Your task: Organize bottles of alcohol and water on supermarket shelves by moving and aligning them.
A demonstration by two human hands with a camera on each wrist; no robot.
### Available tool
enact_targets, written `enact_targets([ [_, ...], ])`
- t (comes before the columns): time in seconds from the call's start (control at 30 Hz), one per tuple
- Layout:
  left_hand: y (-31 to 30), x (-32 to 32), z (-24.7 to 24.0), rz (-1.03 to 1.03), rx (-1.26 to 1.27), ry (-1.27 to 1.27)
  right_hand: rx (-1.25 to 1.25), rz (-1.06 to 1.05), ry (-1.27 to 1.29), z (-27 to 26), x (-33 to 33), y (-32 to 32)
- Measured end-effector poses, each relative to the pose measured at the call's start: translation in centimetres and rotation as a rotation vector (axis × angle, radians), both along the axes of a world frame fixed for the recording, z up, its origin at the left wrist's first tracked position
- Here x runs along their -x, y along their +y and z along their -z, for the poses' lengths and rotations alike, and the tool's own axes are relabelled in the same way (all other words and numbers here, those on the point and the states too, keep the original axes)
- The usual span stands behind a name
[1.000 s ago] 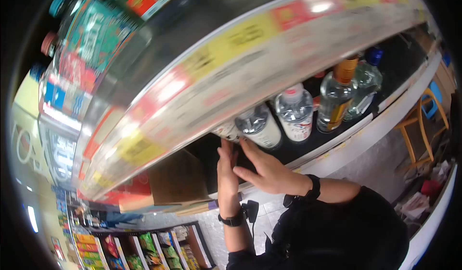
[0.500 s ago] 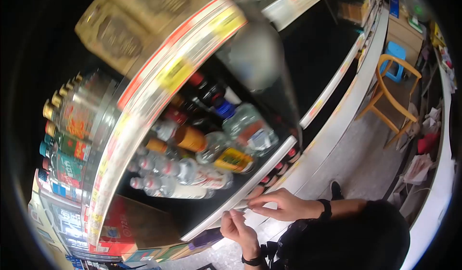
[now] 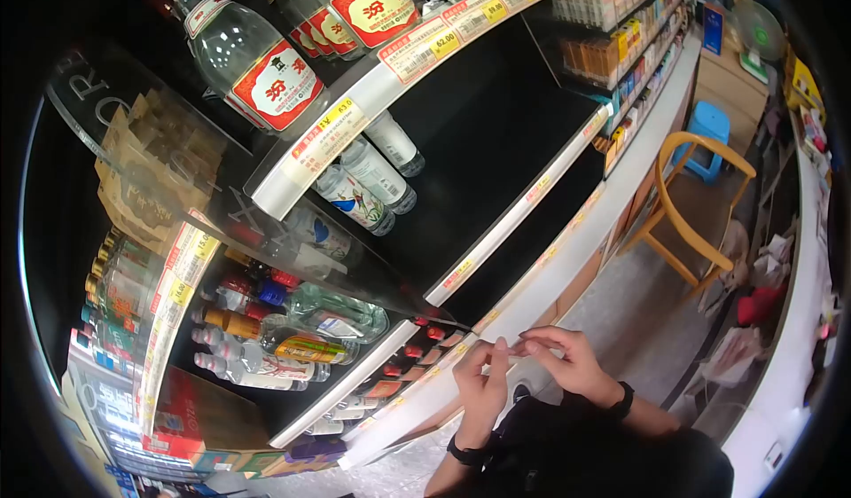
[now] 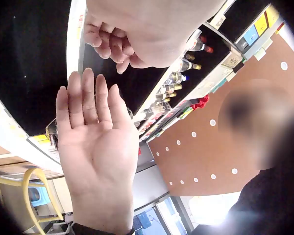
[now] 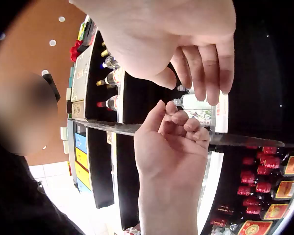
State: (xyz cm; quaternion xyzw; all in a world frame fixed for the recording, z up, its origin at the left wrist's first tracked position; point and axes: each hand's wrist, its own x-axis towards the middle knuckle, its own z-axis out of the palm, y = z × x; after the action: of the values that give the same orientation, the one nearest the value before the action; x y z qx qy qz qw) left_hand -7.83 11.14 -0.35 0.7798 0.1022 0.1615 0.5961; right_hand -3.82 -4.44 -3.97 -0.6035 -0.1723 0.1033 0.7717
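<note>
My left hand (image 3: 481, 383) is raised in front of the white shelf edge, with its fingers loosely curled around nothing. Close beside it, my right hand (image 3: 572, 365) has fairly straight fingers pointing toward the left one; both are empty. In the left wrist view the right palm (image 4: 95, 147) faces the camera, below the curled left hand (image 4: 147, 32). The right wrist view has the right hand (image 5: 176, 39) above the left hand (image 5: 171, 152). Clear bottles with white labels (image 3: 376, 177) stand on a dark shelf up and left of both hands in the head view.
Large red-labelled bottles (image 3: 279, 86) stand on the upper shelf. Lower left, more bottles (image 3: 332, 316) fill a curved shelf beside a red carton (image 3: 182, 418). A transparent panel (image 3: 239, 223) divides the shelves. On the right are a wooden chair (image 3: 687, 219) and a blue stool (image 3: 706, 134).
Both hands have drawn back from the bottles on the curved shelf, and the left fingers have curled. The head view has swung so that the dark shelves on the right show.
</note>
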Motion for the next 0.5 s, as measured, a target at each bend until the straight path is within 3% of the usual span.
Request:
enact_targets([
  [0.17,0.1,-2.5,-0.1,-0.038,0.001,-0.010,0.004,0.006,-0.019,-1.8,-5.3,-0.2],
  [0.3,1.2,-3.9,0.4,-0.082,0.100,-0.006,0.049,0.070,-0.235,-5.1,-9.8,2.0],
  [0.37,2.3,-5.3,-0.5,-0.095,0.170,-0.042,0.051,0.049,-0.424,-7.0,-13.1,4.8],
  [0.5,3.9,-8.4,-1.9,-0.103,0.223,-0.212,0.112,-0.049,-0.396,-9.3,-21.8,12.3],
])
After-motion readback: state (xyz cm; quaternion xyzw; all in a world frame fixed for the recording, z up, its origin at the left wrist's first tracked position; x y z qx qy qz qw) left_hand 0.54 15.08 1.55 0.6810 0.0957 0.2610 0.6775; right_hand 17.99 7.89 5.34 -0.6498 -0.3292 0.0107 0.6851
